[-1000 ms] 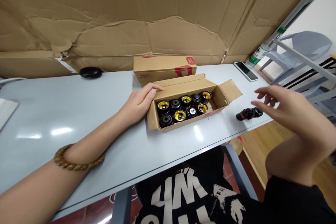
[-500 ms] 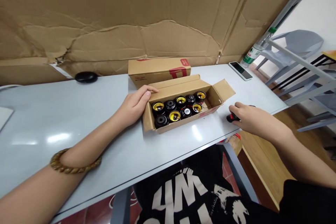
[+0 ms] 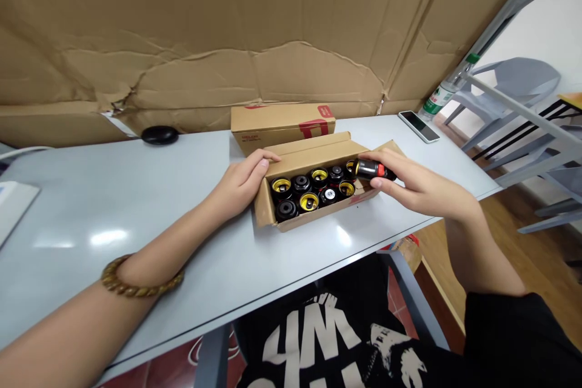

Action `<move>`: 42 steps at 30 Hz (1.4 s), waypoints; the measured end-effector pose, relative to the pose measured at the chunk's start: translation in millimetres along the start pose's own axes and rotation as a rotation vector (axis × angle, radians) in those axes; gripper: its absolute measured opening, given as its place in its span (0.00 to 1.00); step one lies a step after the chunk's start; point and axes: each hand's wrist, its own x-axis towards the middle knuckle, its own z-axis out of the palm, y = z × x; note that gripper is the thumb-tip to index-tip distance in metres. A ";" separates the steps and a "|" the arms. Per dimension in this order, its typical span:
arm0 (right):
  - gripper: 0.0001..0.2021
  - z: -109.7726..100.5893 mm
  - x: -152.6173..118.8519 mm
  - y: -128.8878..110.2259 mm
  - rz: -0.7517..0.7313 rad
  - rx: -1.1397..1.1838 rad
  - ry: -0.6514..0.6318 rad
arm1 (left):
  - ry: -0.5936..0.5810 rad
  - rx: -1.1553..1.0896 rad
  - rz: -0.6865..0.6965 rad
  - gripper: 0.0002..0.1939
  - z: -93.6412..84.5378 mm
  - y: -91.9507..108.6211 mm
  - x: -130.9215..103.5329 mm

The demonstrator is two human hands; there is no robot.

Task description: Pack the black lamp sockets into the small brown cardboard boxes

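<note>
An open cardboard box (image 3: 313,220) holds several black cylinders in two rows, some showing yellow threaded ends. My left hand (image 3: 243,185) rests against the box's left end, its fingers on the rim and wrapped round the corner. Over the right end of the box, my right hand (image 3: 409,185) grips a black cylinder with a red band (image 3: 367,170) between thumb and fingers. This cylinder lies nearly sideways, its yellow-rimmed end toward the left. My right hand hides part of the box's right flap.
Behind the open box stands a closed cardboard box (image 3: 277,124). A black mouse (image 3: 160,135) lies at the back left of the table (image 3: 204,291). A phone (image 3: 419,127) and a water bottle (image 3: 439,100) are at the back right.
My right hand has lifted the black cylinder from the table at the right and carried it left, over the right end of the open box. My left hand stays at the box.
</note>
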 end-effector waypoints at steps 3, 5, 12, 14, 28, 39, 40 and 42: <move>0.20 3.4 16.1 3.5 -0.035 0.009 0.033 | -0.003 0.005 -0.015 0.27 -0.5 1.1 -0.4; 0.18 4.5 27.8 5.2 -0.085 0.069 0.075 | -0.020 0.015 -0.015 0.27 -1.1 1.8 -0.2; 0.28 9.3 59.7 24.0 -0.135 0.258 0.179 | 0.033 0.026 -0.020 0.26 1.4 3.5 -2.9; 0.28 12.9 62.0 29.6 -0.129 0.276 0.179 | 0.034 0.024 -0.017 0.26 2.0 2.1 -3.3; 0.26 25.8 60.7 40.2 -0.137 0.230 0.389 | 0.024 0.067 0.010 0.27 1.0 -6.0 0.2; 0.28 29.0 61.3 42.2 -0.196 0.225 0.362 | 0.032 0.058 -0.005 0.27 -0.2 -6.9 1.1; 0.28 29.0 60.4 41.3 -0.192 0.234 0.365 | 0.035 0.058 -0.006 0.27 0.0 -7.5 1.0; 0.28 29.4 59.1 40.0 -0.191 0.240 0.386 | 0.039 0.060 -0.009 0.27 0.1 -8.0 1.0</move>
